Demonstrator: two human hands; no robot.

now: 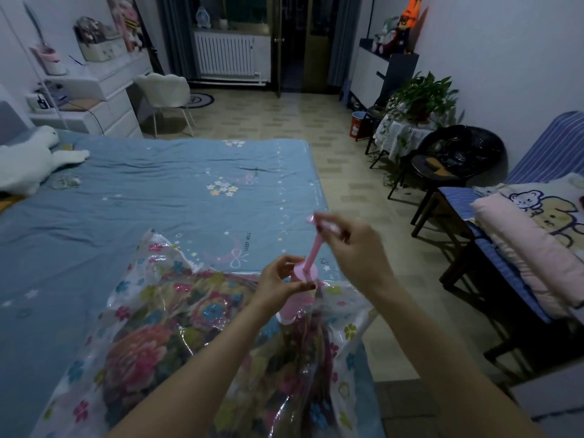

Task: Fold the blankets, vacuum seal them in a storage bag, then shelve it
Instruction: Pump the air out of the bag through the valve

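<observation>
A clear flowered storage bag (151,327) lies on the blue bed, with a folded floral blanket (177,349) inside it. A pink hand pump (308,273) stands on the bag near its right side. My left hand (281,282) grips the pump's barrel just under its round top. My right hand (354,245) holds the pump's handle, which is drawn up on its thin pink rod (316,248). The pump's foot is partly hidden behind my left wrist.
The blue bed sheet (158,191) stretches away to the left, with a white plush toy (34,156) at its far left. At the right, folded blankets (537,238) lie on a striped bench. A black chair (455,159), a plant table and a white chair stand beyond.
</observation>
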